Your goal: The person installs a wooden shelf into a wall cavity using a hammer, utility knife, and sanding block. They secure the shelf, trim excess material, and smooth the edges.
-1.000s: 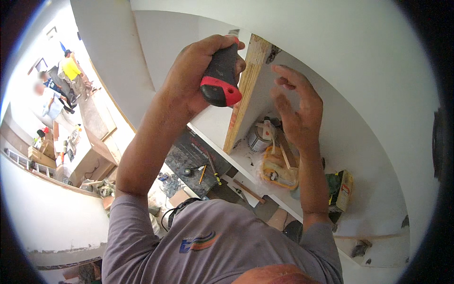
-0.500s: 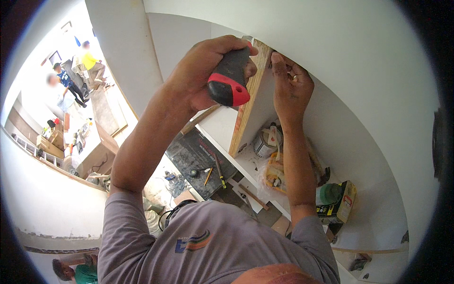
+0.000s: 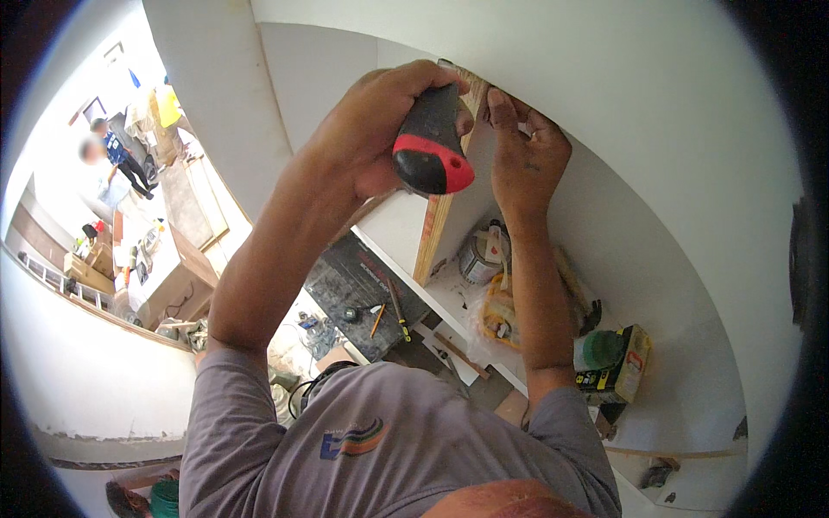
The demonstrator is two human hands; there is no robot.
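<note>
My left hand (image 3: pixel 380 116) is wrapped round the black-and-red handle (image 3: pixel 434 155) of a hand tool. The handle's rounded end faces me, while its working end is hidden behind my fingers near the top of a wooden panel edge (image 3: pixel 434 229). Across that edge, my right hand (image 3: pixel 531 168) is raised to the upper corner, where the panel meets a white surface. Its thumb and fingers are bent close together there; whatever they may hold cannot be made out.
On the white shelf below stand a can (image 3: pixel 475 262), a yellow item in clear plastic (image 3: pixel 499 315) and a green-topped container (image 3: pixel 598 351) beside a yellow-and-black box (image 3: pixel 635 350). A hammer-like tool (image 3: pixel 398 311) and pencil (image 3: pixel 378 320) lie lower down. Other people (image 3: pixel 121 155) stand far left.
The tool handle has shifted slightly right against the panel edge, with my left hand still round it. My right hand stays at the corner. Far left, the yellow-clad person has changed posture.
</note>
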